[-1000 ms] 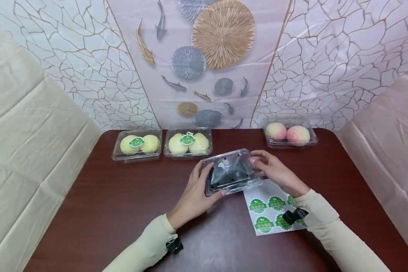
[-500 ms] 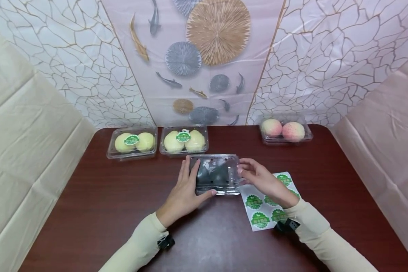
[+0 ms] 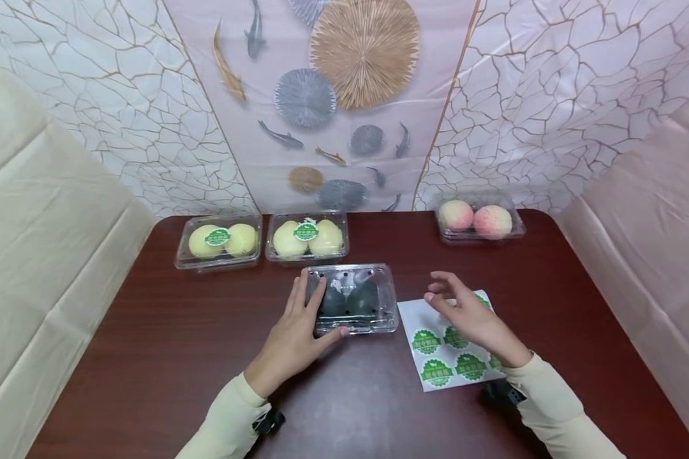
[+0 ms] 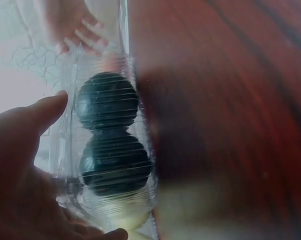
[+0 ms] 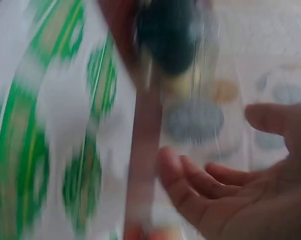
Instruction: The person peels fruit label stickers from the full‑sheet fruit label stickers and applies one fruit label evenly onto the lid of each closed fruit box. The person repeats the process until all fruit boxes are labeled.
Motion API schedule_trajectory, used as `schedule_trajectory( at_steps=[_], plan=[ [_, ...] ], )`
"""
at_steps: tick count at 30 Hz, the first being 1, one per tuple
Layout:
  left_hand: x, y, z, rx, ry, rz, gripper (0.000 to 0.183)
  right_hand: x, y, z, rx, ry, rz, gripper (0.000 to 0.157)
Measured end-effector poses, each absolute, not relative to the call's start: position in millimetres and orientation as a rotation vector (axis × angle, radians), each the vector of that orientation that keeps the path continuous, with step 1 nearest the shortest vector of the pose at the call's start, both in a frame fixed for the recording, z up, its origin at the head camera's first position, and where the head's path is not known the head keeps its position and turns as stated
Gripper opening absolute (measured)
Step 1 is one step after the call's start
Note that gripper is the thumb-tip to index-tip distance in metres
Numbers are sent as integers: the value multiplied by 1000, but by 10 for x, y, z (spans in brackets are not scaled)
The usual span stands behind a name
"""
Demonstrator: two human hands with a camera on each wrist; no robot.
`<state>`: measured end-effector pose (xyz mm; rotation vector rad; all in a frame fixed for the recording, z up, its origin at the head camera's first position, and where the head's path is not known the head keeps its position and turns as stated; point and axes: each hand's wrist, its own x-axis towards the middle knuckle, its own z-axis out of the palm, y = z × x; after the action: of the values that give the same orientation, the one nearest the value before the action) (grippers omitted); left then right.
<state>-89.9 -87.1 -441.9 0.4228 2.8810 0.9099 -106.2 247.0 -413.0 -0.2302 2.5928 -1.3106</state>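
Note:
A clear plastic clamshell box with two dark round fruits inside sits lid shut on the table. My left hand holds its left end, thumb at the front edge and fingers over the lid. To the right, my right hand hovers apart from the box with loosely bent fingers and nothing in them. Below it lies a white sheet of green round stickers, partly hidden by the hand. The right wrist view is blurred but shows the sheet and the bare fingers.
At the back left stand two clear boxes of pale yellow fruit, the left box and the right box, each with a green sticker. A box of pink-yellow peaches stands back right. Patterned cloth closes off the table's far side.
The box, earlier tilted between both hands, has come down flat and further left. My right hand has let go of its right end and moved right, over the sticker sheet.

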Motion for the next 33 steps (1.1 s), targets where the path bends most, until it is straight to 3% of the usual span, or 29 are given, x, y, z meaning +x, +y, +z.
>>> schedule_trajectory(
  at_steps=[6, 11, 16, 21, 25, 33],
  plan=[
    [-881, -969, -4355, 388, 2868, 884, 102, -1069, 2768, -4112, -70, 2846, -706, 70],
    [-852, -1034, -4345, 375, 2841, 869, 103, -1077, 2864, -4177, 118, 2809, -501, 78],
    [-810, -1040, -4351, 344, 2827, 1003, 98, -1014, 2901, -4269, 212, 2783, -484, 77],
    [-706, -946, -4334, 291, 2904, 1268, 78, -912, 3006, -4304, 277, 2774, -486, 68],
    [-605, -862, -4277, 292, 2959, 1363, 64, -863, 3109, -4332, 300, 2768, -523, 73],
    [-440, -798, -4191, 330, 2997, 1515, 47, -854, 3082, -4276, 255, 2643, -1075, 71]
  ],
)
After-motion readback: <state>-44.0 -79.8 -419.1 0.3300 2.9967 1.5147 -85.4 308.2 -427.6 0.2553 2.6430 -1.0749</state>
